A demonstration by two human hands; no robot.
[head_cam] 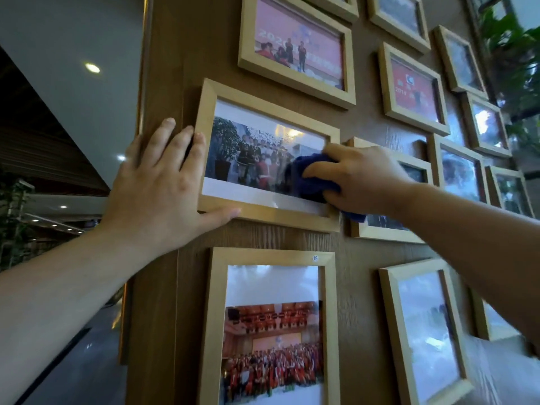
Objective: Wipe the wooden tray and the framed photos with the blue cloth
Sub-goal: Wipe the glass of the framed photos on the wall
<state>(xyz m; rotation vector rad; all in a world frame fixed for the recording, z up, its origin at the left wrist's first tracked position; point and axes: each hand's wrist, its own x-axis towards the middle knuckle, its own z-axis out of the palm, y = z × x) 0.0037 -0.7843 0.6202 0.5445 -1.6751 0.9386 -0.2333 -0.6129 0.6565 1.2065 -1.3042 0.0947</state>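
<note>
A light wooden framed photo (251, 147) of a group of people hangs on a brown wood-panelled wall. My right hand (359, 176) presses a bunched blue cloth (306, 179) against the right side of its glass. My left hand (163, 182) lies flat and spread on the wall and the frame's left edge, its thumb along the bottom rail. The wooden tray is not in view.
Several other framed photos hang around: a red one above (298, 51), a portrait one below (271, 328), one partly behind my right hand (388, 226), more to the right (423, 331). The wall's left edge (143, 112) borders open space. Green plants (514, 54) stand at upper right.
</note>
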